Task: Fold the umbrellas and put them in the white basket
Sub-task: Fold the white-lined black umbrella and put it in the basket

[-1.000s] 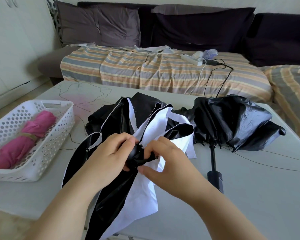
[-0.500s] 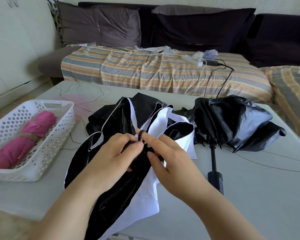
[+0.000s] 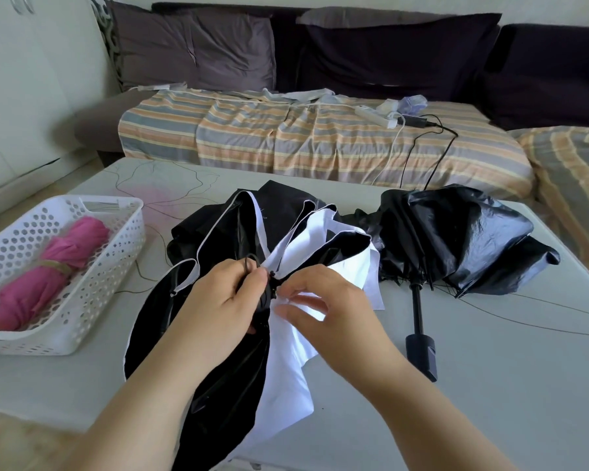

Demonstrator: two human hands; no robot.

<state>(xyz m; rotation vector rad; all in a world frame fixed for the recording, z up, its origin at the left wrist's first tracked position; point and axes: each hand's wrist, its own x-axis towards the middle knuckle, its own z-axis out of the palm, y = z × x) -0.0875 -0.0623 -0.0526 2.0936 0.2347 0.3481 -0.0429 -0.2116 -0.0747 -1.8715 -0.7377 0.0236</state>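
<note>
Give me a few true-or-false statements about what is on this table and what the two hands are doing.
1. A pink umbrella lies folded inside the white basket. True.
2. The black umbrella on the right is already in the basket. False: it lies on the table, its canopy loose and its handle pointing toward the person.
3. Both hands work on the black and white umbrella. True: the left hand grips it near a small black loop, and the right hand pinches its white fabric.
4. The basket stands to the right of the hands. False: it stands to their left.
5. The black and white umbrella is neatly rolled and strapped. False: its panels are spread loose.
</note>
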